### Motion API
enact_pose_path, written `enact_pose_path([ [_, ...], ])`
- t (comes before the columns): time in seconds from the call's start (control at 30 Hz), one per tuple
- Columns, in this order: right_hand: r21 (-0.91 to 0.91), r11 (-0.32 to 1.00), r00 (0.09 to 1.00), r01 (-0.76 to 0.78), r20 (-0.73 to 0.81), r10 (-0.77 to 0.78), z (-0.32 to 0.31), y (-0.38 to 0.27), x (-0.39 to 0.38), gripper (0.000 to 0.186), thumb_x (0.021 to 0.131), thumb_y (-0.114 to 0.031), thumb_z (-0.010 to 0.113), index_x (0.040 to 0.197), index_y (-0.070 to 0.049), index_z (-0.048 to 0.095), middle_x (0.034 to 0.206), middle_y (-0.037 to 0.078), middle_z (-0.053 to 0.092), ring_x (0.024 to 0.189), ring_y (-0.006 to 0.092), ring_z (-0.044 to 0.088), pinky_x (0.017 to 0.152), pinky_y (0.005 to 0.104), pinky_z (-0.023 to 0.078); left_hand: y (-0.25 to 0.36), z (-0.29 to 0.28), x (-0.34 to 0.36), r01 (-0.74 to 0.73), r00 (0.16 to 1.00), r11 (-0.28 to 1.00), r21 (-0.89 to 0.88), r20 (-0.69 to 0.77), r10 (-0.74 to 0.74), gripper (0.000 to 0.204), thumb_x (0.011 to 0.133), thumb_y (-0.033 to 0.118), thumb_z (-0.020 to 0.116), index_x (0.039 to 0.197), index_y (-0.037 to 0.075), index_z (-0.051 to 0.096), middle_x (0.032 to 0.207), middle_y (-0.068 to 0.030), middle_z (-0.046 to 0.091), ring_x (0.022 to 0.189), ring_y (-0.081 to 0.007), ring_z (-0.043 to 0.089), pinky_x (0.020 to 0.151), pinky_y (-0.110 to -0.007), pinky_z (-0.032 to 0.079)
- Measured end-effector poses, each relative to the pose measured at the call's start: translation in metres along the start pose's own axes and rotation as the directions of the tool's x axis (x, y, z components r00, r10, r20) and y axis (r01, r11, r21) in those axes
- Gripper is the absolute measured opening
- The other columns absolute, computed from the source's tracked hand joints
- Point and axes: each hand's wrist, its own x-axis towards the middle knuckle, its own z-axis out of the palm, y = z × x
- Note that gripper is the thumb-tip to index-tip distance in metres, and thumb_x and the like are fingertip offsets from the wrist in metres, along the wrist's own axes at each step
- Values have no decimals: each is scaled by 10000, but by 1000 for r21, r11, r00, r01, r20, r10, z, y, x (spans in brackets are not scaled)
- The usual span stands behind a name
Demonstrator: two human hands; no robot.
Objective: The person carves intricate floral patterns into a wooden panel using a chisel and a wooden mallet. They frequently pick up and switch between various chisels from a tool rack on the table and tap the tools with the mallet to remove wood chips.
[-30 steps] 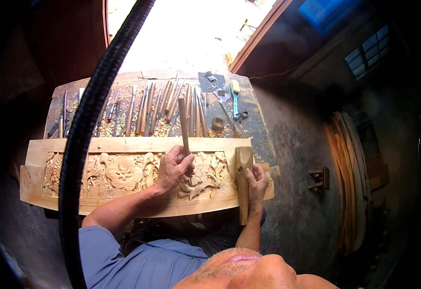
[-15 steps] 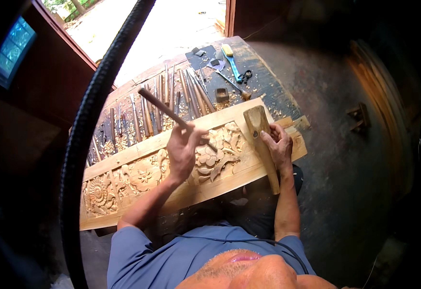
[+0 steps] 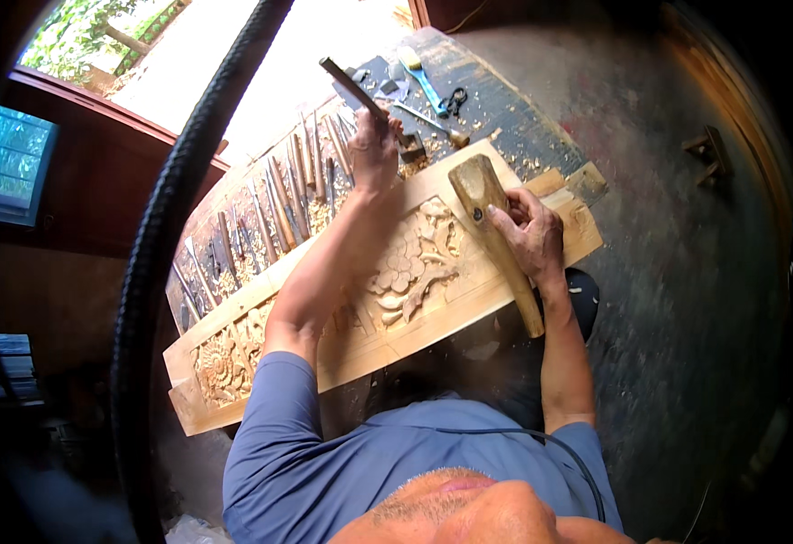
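My left hand (image 3: 374,156) is closed round a carving chisel (image 3: 349,86), held slanting over the tools beyond the panel's far edge; its lower end is hidden by the hand. My right hand (image 3: 534,234) grips a pale wooden mallet (image 3: 496,240), thumb on its upper side, the wide head pointing away from me and the narrow end toward my body. Beneath the mallet lies a long wooden panel (image 3: 469,299), carved with flowers and leaves. A carved blossom (image 3: 399,263) shows between my arms, and my left forearm covers the panel's middle.
Several chisels (image 3: 279,213) lie in a row among wood shavings along the panel's far side. Beyond are a small dark block (image 3: 412,150), a blue-handled brush (image 3: 425,83) and black scissors (image 3: 454,100). A small wooden stand (image 3: 708,156) is on the floor at right.
My left hand has moved away from the carved flower, up and right over the tools, carrying the chisel. My right hand still holds the mallet on the panel. The whole view has shifted.
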Motion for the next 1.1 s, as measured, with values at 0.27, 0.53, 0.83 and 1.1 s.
enact_pose_path([
  [0.27, 46, 998, 999, 41, 25, -42, 4, 24, 5, 410, 938, -408, 790, 1139, -53, 750, 995, 143, 804, 950, 248, 789, 832, 362, 594, 28, -22, -5, -42, 999, 978, -203, 5, 44, 101, 1084, 88, 621, 1141, 9, 593, 974, -159, 791, 852, -196, 789, 730, -315, 655],
  [0.53, 74, 996, 999, 43, 27, -45, 6, 37, 13, 451, 934, -400, 827, 1139, -6, 753, 1034, 108, 808, 977, 168, 768, 873, 306, 590, 129, -114, -120, 246, 969, 853, -460, 148, -200, 199, 1119, 170, 566, 1260, 41, 511, 1015, -179, 778, 837, -260, 804, 708, -341, 692],
  [0.83, 119, 992, 988, 42, 140, -59, 5, 17, 3, 578, 878, -277, 898, 1320, 19, 670, 1197, 135, 766, 1105, 179, 728, 987, 317, 579, 121, -116, -180, 226, 970, 871, -437, 182, -160, 219, 1117, 59, 534, 1320, 42, 456, 1082, -171, 732, 951, -225, 761, 838, -350, 670],
  [1.1, 270, 962, 986, -50, 169, 4, 6, 24, 0, 562, 924, -156, 849, 1391, 54, 616, 1214, 132, 748, 1105, 155, 709, 972, 282, 580, 121, -117, -196, 212, 956, 920, -329, 266, -125, 245, 1039, -48, 616, 1253, -1, 506, 1037, -123, 745, 873, -160, 718, 737, -298, 596],
])
